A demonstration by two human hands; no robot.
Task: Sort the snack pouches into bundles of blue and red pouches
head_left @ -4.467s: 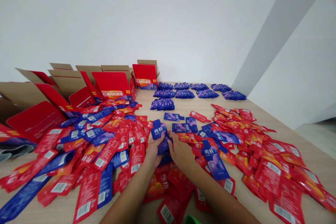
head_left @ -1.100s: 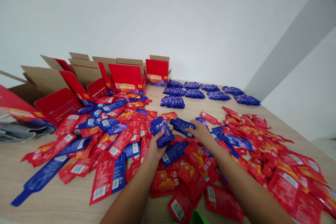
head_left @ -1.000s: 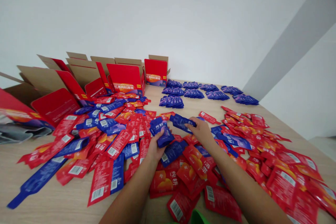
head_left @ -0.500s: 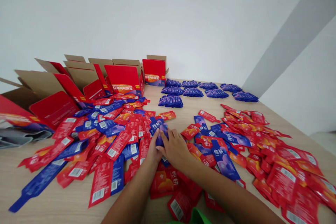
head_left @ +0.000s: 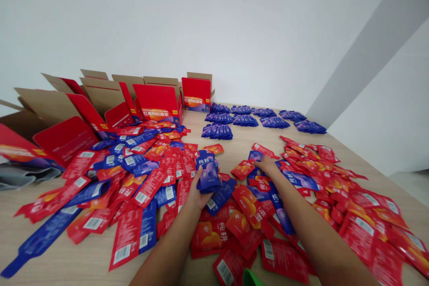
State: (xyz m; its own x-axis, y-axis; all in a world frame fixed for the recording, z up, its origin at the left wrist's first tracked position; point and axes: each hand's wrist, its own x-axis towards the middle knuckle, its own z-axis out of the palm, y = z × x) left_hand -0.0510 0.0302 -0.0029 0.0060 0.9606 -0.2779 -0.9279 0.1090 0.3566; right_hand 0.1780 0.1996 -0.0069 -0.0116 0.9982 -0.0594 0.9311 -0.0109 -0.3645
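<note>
My left hand (head_left: 200, 187) is closed around a small stack of blue pouches (head_left: 208, 172), the top one facing up with white lettering and purple fruit. To its right, my right hand (head_left: 266, 165) reaches over the mixed pile with its fingers closed on the edge of another blue pouch (head_left: 255, 155), which lies on the pile. Red pouches with orange fruit (head_left: 211, 234) lie between my forearms. A blue pouch with a barcode (head_left: 219, 196) rests just below the left hand.
Open red cartons (head_left: 156, 98) stand along the back left. Fanned stacks of blue pouches (head_left: 217, 131) sit in rows at the back of the wooden table (head_left: 234, 143). Loose red and blue pouches spread left, and a mostly red heap (head_left: 362, 223) lies right.
My hands were together on the blue pouches. The right hand has let go and moved right to another blue pouch, while the left keeps the stack.
</note>
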